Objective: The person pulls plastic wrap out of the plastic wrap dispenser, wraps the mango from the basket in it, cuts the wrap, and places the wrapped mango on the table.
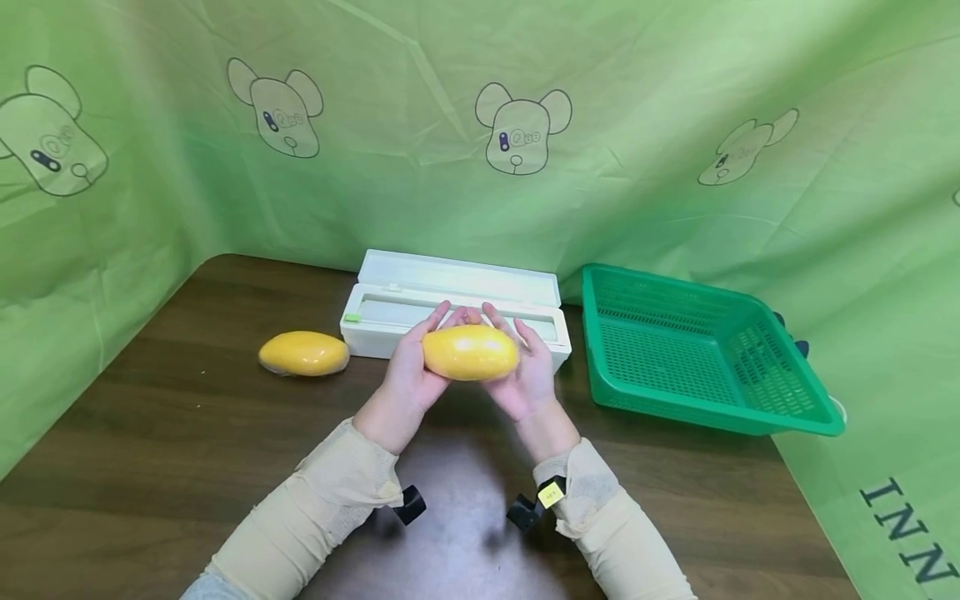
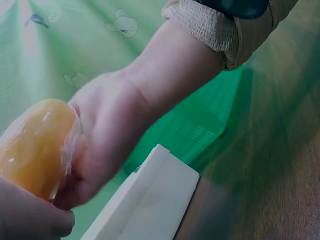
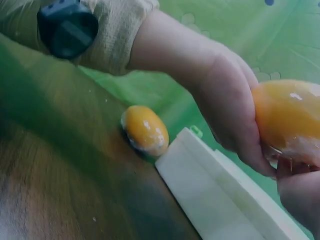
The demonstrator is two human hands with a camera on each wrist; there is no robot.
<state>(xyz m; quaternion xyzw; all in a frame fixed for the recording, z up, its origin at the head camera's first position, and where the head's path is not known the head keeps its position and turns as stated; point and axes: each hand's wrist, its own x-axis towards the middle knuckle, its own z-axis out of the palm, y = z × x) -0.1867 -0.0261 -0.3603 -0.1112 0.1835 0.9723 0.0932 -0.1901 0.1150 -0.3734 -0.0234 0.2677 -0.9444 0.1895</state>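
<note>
Both hands hold a plump yellow mango [image 1: 470, 352] up over the table, in front of the white box. My left hand [image 1: 405, 379] grips its left end and my right hand [image 1: 534, 379] its right end, with fingers reaching behind and under it. Clear film clings to the underside of this mango [image 3: 295, 120], wrinkled near the fingertips in the right wrist view. A second mango [image 1: 303, 353], also in clear film, lies on the table to the left. Behind the hands stands a long white cling film box [image 1: 367, 340] with its lid [image 1: 457, 277] raised.
A green plastic basket [image 1: 600, 385] stands at the right, tilted, overhanging the table's right edge. The brown wooden table [image 1: 187, 433] backs onto a green curtain [image 1: 420, 183] printed with bear heads. A small green tab [image 1: 352, 317] sits at the box's left end.
</note>
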